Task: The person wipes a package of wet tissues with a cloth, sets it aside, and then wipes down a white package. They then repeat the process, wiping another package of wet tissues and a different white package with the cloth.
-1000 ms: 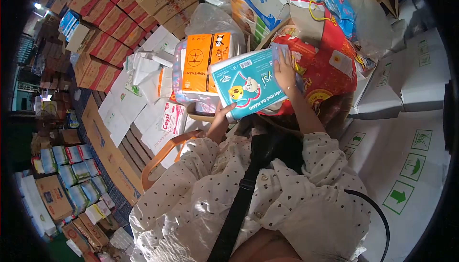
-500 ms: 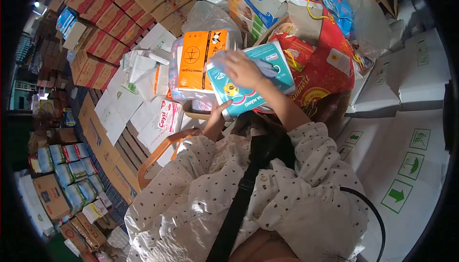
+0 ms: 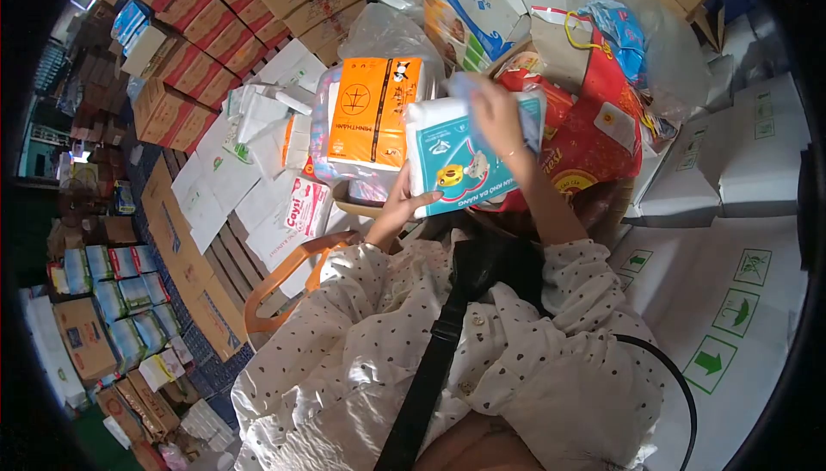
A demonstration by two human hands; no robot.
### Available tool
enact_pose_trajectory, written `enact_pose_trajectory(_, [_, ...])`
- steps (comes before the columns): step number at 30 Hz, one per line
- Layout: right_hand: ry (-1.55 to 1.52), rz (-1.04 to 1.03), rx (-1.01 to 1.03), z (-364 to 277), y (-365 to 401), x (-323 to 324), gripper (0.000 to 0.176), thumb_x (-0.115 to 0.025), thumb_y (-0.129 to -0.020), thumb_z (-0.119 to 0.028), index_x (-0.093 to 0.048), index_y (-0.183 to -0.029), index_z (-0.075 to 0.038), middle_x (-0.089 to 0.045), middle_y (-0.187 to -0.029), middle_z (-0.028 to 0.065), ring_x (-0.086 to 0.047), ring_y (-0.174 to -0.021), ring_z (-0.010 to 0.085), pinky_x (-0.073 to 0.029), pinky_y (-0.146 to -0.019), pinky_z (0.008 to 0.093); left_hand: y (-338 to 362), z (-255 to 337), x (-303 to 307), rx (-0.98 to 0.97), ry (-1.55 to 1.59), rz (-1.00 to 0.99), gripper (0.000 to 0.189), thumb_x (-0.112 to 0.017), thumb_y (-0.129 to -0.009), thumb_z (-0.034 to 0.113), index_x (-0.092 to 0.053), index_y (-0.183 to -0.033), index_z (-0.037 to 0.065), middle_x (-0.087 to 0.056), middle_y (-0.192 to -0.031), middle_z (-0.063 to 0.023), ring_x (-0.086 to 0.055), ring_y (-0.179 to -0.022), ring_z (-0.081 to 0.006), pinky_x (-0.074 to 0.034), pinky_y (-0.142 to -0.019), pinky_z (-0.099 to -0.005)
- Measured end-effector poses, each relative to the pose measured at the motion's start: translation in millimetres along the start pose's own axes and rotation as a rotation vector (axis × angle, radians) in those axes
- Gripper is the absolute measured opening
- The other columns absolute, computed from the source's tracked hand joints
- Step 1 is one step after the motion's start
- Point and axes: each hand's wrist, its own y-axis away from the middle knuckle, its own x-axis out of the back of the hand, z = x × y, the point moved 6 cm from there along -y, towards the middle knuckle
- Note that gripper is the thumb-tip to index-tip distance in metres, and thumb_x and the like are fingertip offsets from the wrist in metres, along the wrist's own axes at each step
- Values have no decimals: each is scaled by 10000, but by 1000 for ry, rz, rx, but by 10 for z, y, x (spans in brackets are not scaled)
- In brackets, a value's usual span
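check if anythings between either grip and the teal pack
At the right grip, a blurred blue-grey, cloth-like piece shows by the fingers, seemingly between them and the teal pack. Nothing visible stands between the left grip and the pack: its thumb rests directly on the near left corner.

Both arms reach forward from the torso, elbows bent, in loose white sleeves with small dark spots. Left arm (image 3: 357, 256): sleeve down to near the wrist. Bare left hand (image 3: 401, 210): gripping, thumb extended across on top and pointing toward the right hand, fingers partly hidden. Right arm (image 3: 551, 204): bare forearm angled forward and inward, cuff well back from the wrist. Bare right hand (image 3: 499, 123): raised, farther forward than the left, back of hand up, fingers bent; motion-blurred, exact finger closure unreadable.
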Motion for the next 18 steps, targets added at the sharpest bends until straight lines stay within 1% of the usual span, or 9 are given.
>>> enact_pose_trajectory(2, [11, -81, 122, -582, -10, -123, 315, -560, -862, -174, -643, -1150, -78, -680, -938, 193, -651, -869, 390, -506, -801, 485, -33, -21, 7, -14, -75, -19, 796, -727, -799, -54, -309, -1471, 27, -501, -1385, -95, -490, -1256, -186, -405, -1045, -318])
enact_pose_trajectory(4, [29, -106, 144, -1005, 14, -188, 306, -567, -863, -191, -645, -1140, -89, -681, -953, 176, -651, -877, 378, -503, -808, 476, -20, -28, 6, -39, -148, -55, 793, -737, -799, -39, -314, -1466, 27, -507, -1377, -96, -492, -1251, -186, -398, -1049, -317])
enact_pose_trajectory(5, [43, -138, 167, -1118, 42, -198, 297, -573, -864, -207, -647, -1131, -100, -681, -968, 159, -651, -885, 366, -500, -814, 467, 4, -21, 1, -64, -218, -85, 790, -746, -799, -24, -319, -1462, 27, -514, -1369, -96, -494, -1246, -186, -392, -1053, -317])
enact_pose_trajectory(7, [52, -161, 180, -1165, 116, -163, 287, -577, -867, -218, -647, -1123, -109, -683, -978, 147, -651, -885, 362, -495, -824, 460, 44, -52, 79, 9, -191, -68, 757, -766, -792, -1, -365, -1434, 23, -523, -1354, -94, -498, -1233, -185, -368, -1071, -325])
enact_pose_trajectory(8, [59, -193, 196, -1193, 124, -175, 277, -581, -870, -228, -647, -1116, -118, -685, -989, 135, -651, -885, 358, -490, -834, 453, 46, -9, 118, -30, -279, -98, 741, -775, -791, 13, -387, -1423, 20, -530, -1346, -90, -500, -1227, -183, -369, -1068, -325])
enact_pose_trajectory(11, [165, -93, 252, -983, 155, 32, 266, -592, -866, -227, -648, -1100, -113, -684, -980, 128, -639, -865, 365, -482, -839, 448, 48, -27, 151, -83, -390, -98, 702, -800, -783, 70, -447, -1386, 12, -561, -1304, -90, -513, -1204, -177, -381, -1049, -324])
enact_pose_trajectory(12, [199, -126, 169, -835, 163, 125, 258, -593, -877, -222, -647, -1101, -107, -689, -987, 128, -643, -885, 355, -476, -862, 452, 55, -33, 177, -94, -415, -60, 682, -817, -776, 115, -485, -1361, 5, -586, -1271, -93, -522, -1188, -173, -391, -1033, -323])
enact_pose_trajectory(16, [350, -56, 103, -234, 296, 560, 232, -584, -895, -187, -647, -1098, -95, -694, -987, 142, -654, -907, 338, -472, -875, 451, 63, -106, 200, -40, -345, -58, 653, -818, -773, 136, -512, -1336, 8, -611, -1238, -103, -540, -1164, -185, -402, -1019, -324])
enact_pose_trajectory(18, [424, 78, 28, 77, 396, 760, 221, -581, -907, -158, -645, -1102, -76, -695, -983, 160, -664, -921, 333, -469, -888, 458, 70, -77, 141, -14, -279, -83, 654, -825, -765, 154, -521, -1325, 6, -619, -1221, -105, -546, -1154, -190, -408, -1011, -322])
